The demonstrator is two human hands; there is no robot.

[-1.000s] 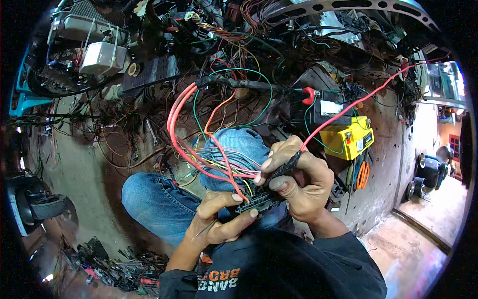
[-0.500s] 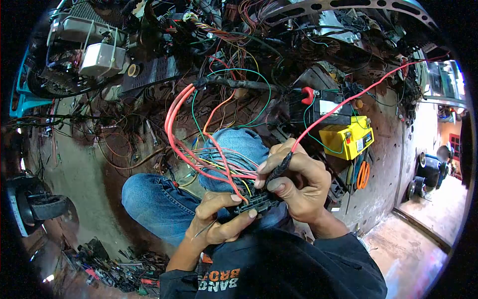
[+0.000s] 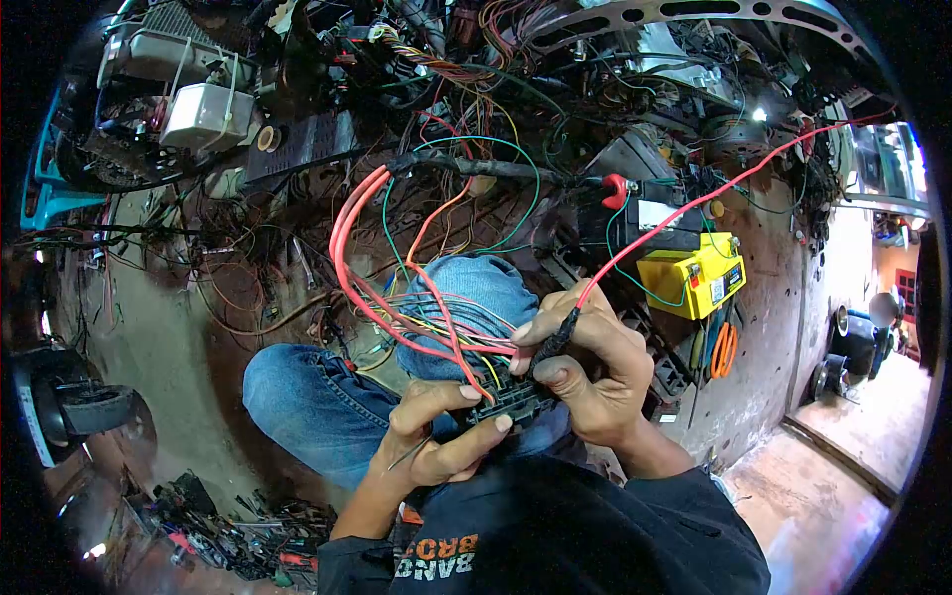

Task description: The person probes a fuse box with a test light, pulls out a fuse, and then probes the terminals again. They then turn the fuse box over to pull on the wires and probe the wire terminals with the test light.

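Note:
My left hand [image 3: 431, 436] pinches the left side of a black connector block [image 3: 518, 405], with a thin metal pin sticking out beside its fingers. Red, yellow and orange wires [image 3: 451, 332] run into the top of the block. My right hand [image 3: 598, 372] grips a black-taped probe [image 3: 558, 340] between thumb and fingers at the block's upper right. From the probe's upper end a long red wire [image 3: 684, 211] runs off to the upper right. The probe's tip is hidden by the fingers and the block. Both hands are above my jeans-covered legs.
A yellow battery [image 3: 694, 281] and a black battery [image 3: 650, 216] stand at the right, with orange-handled pliers [image 3: 724, 350] below them. Tangled wiring and machine parts fill the top. Loose tools [image 3: 213, 531] lie at lower left, a wheel [image 3: 97, 409] at far left. A person is far right.
My right hand and the probe have shifted very slightly, the probe's upper end dipping a little. My left hand keeps its hold on the block.

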